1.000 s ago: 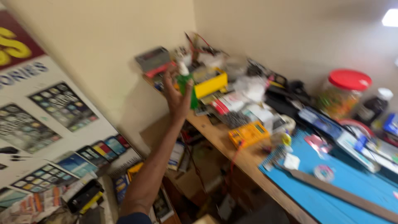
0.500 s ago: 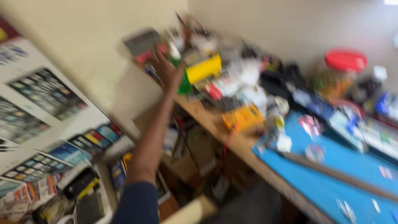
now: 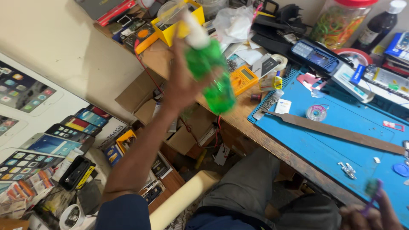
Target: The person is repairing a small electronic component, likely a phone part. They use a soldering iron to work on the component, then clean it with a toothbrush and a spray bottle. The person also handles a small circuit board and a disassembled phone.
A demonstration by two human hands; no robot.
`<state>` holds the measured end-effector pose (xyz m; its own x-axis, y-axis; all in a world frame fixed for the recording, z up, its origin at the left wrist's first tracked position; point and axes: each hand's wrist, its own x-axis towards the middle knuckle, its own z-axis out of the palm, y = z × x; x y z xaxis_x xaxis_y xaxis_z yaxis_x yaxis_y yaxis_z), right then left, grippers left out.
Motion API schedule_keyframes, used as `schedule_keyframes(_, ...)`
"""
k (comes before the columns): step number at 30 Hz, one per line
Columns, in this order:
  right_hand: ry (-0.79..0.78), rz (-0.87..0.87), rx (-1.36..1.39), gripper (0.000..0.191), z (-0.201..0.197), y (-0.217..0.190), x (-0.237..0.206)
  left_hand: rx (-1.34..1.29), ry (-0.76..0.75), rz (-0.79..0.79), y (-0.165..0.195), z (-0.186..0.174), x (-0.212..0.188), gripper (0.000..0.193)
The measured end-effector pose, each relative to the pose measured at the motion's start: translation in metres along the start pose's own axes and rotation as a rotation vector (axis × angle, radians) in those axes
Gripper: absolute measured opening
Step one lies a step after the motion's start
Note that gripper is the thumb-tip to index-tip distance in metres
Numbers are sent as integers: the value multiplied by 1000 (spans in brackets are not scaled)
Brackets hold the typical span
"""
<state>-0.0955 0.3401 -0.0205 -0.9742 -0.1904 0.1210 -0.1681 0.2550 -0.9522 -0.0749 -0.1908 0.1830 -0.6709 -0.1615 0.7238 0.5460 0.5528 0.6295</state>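
Cluttered wooden workbench with blue rubber mat, phone poster on left wall, yellow box behind, left hand now clasps blurred green plastic bottle lifted off bench, right hand pinches small purple tool.

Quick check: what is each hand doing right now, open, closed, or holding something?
Left hand: closed around a green bottle with a white cap, lifted above the workbench.
Right hand: closed on a small brush at the frame's bottom edge.

Left hand raised, fingers clenched; right hand fisted.
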Motion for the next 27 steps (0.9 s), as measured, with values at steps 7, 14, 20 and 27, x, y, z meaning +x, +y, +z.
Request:
schedule_keyframes(7, -26, -60, 188, 63, 34, -72, -7, 354, -71, 129, 20, 70, -15, 98)
schedule_keyframes(14, -126, -109, 306, 63, 82, -188, 70, 354, -117, 156, 19, 75, 15, 104)
schedule_keyframes(20, -347, -101, 469, 62, 144, -282, 125, 340, -111, 116, 21, 80, 19, 104)
schedule_keyframes(27, -478, -111, 604, 61, 188, -302, 138, 252, 23, 158, 9, 89, 23, 91)
